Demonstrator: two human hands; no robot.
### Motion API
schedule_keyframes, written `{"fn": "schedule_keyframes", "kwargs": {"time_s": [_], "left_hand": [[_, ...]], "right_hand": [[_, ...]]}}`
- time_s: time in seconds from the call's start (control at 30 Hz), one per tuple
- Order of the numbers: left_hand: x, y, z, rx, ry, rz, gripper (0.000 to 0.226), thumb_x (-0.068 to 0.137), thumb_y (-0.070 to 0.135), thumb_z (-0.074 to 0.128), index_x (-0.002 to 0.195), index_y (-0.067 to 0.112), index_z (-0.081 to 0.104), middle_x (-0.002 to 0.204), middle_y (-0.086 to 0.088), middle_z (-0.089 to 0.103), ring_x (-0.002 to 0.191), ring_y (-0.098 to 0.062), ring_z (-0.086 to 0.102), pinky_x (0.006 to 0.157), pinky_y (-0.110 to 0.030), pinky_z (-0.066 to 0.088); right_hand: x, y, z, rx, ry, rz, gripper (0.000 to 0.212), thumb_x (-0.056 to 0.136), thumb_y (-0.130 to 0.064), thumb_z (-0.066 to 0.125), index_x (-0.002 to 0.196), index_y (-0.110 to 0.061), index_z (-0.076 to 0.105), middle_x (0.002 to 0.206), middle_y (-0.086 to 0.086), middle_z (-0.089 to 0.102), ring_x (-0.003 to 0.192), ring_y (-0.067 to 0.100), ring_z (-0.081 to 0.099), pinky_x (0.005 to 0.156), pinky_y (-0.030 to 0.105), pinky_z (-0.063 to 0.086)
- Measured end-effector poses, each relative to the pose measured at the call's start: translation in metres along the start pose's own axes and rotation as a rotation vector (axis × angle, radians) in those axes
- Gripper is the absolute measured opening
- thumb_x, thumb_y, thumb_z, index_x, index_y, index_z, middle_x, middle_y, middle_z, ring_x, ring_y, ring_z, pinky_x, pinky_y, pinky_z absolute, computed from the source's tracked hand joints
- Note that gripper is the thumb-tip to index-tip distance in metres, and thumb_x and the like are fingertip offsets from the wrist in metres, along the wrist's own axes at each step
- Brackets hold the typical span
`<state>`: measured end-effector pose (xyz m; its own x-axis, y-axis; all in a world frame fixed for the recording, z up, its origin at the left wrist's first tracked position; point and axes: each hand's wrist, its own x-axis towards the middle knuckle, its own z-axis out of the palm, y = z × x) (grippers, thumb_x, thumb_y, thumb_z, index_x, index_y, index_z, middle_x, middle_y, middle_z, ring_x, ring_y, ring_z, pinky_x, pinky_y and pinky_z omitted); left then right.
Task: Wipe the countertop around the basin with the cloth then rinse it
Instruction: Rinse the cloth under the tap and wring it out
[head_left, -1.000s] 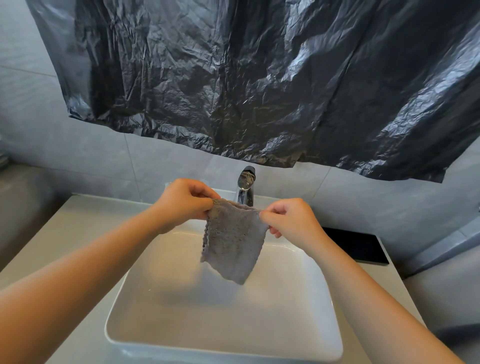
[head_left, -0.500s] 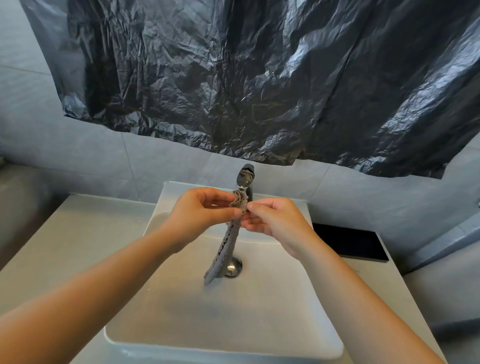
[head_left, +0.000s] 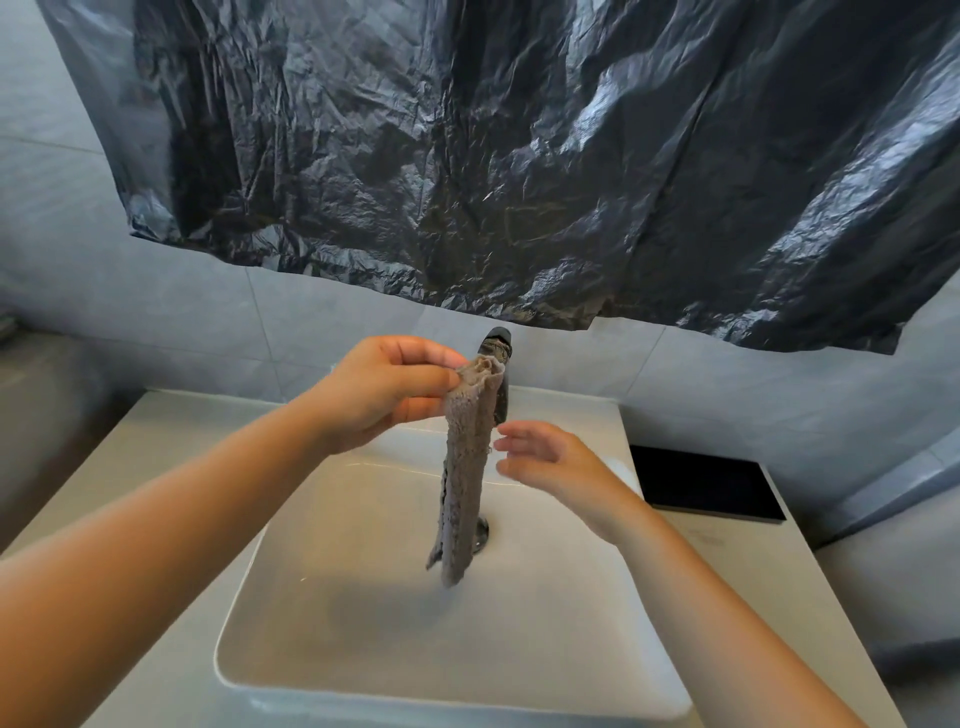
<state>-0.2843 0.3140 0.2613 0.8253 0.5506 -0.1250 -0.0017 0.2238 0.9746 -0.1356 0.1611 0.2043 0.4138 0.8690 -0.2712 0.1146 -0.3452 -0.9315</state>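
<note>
Head view: we see left hand (head_left: 387, 389) pinching gathered top of grey cloth (head_left: 464, 467), fingers curled round it. Cloth hangs as narrow strip over white basin (head_left: 571, 623), faucet (head_left: 498, 347) at its 12 o'clock. Right hand (head_left: 550, 462) just beside cloth at 3 o'clock, fingers loosely straight, holding nothing. Tabletop (head_left: 171, 447) surrounds basin; black slab (head_left: 706, 486) at basin's 2 o'clock.

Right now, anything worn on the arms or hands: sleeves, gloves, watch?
Nothing worn that shows. The left forearm and right forearm are bare to the frame edge, no sleeves. The left hand and right hand have no gloves, rings, watch or bands in view.
</note>
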Motion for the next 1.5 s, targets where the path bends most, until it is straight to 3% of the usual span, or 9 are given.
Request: {"fn": "schedule_keyframes", "kwargs": {"time_s": [0.1,0.2,0.43,0.63,0.8,0.93,1.03,1.2,1.5], "left_hand": [[0.001,0.008,-0.004,-0.066,-0.103,-0.037,0.014,0.077,-0.006,0.062,0.086,0.003,0.065,0.078,-0.007,0.07,0.073,-0.017,0.068,0.07,-0.027,0.058],[0.006,0.009,-0.012,-0.086,-0.103,-0.071,0.013,0.083,0.0,0.057,0.091,0.004,0.066,0.085,-0.007,0.071,0.078,-0.016,0.067,0.077,-0.028,0.057],[0.027,-0.039,-0.048,-0.229,0.314,-0.337,0.011,0.092,0.001,0.05,0.088,-0.001,0.06,0.08,-0.012,0.066,0.071,-0.015,0.064,0.057,-0.022,0.057],[0.013,-0.096,-0.031,-0.385,0.283,-0.534,0.012,0.09,-0.005,0.051,0.083,-0.005,0.061,0.08,-0.018,0.065,0.072,-0.017,0.061,0.054,-0.02,0.056],[-0.003,-0.114,-0.016,-0.656,0.194,-0.662,0.01,0.086,-0.007,0.051,0.086,-0.009,0.061,0.069,-0.021,0.067,0.055,-0.022,0.067,0.055,-0.026,0.057],[-0.008,-0.116,-0.012,-0.166,0.094,-0.362,0.027,0.085,0.009,0.052,0.105,0.018,0.068,0.116,-0.007,0.064,0.109,-0.02,0.059,0.089,-0.036,0.052],[-0.013,-0.101,-0.013,0.183,0.067,0.051,0.06,0.072,0.031,0.053,0.13,0.038,0.045,0.14,0.014,0.044,0.13,-0.003,0.037,0.102,-0.025,0.033],[-0.017,-0.092,0.005,0.35,-0.045,0.179,0.082,0.06,0.048,0.082,0.13,0.048,0.04,0.124,0.028,0.054,0.119,0.01,0.046,0.096,-0.007,0.033],[-0.01,-0.078,0.026,0.089,0.081,0.109,0.057,0.06,0.025,0.088,0.108,0.013,0.059,0.109,-0.015,0.062,0.091,-0.026,0.067,0.074,-0.038,0.058]], "right_hand": [[0.002,0.011,0.012,0.124,-0.204,0.039,0.047,0.075,-0.014,0.076,0.118,-0.023,0.061,0.121,-0.002,0.065,0.119,0.013,0.056,0.101,0.033,0.043],[0.0,0.01,0.022,0.104,-0.242,0.009,0.022,0.082,-0.005,0.069,0.102,-0.015,0.069,0.107,0.001,0.072,0.102,0.014,0.066,0.09,0.025,0.05],[-0.003,-0.013,0.026,-0.076,-0.155,-0.121,0.006,0.08,-0.016,0.073,0.085,-0.016,0.07,0.092,0.005,0.072,0.087,0.015,0.066,0.09,0.039,0.051],[-0.006,-0.055,0.026,-0.475,0.194,-0.23,0.03,0.069,-0.034,0.081,0.089,-0.016,0.067,0.082,0.001,0.073,0.081,0.015,0.068,0.076,0.039,0.054],[-0.011,-0.082,0.015,-0.196,0.201,-0.141,0.053,0.067,-0.018,0.084,0.107,-0.024,0.049,0.084,0.004,0.073,0.088,0.02,0.068,0.083,0.035,0.05],[-0.013,-0.092,0.006,-0.155,0.095,-0.1,0.055,0.072,0.002,0.076,0.114,-0.018,0.047,0.088,0.009,0.069,0.086,0.025,0.067,0.084,0.04,0.052],[-0.013,-0.099,0.004,-0.256,0.126,-0.141,0.056,0.071,-0.004,0.079,0.113,-0.021,0.046,0.089,0.008,0.067,0.083,0.023,0.066,0.083,0.042,0.053],[-0.009,-0.107,0.005,-0.241,0.206,-0.224,0.053,0.067,-0.012,0.083,0.103,-0.03,0.049,0.093,0.011,0.063,0.09,0.027,0.065,0.084,0.045,0.055],[-0.007,-0.11,-0.001,0.112,0.188,-0.171,0.041,0.075,-0.006,0.075,0.11,-0.015,0.056,0.107,0.018,0.064,0.101,0.027,0.066,0.086,0.039,0.056]]}}
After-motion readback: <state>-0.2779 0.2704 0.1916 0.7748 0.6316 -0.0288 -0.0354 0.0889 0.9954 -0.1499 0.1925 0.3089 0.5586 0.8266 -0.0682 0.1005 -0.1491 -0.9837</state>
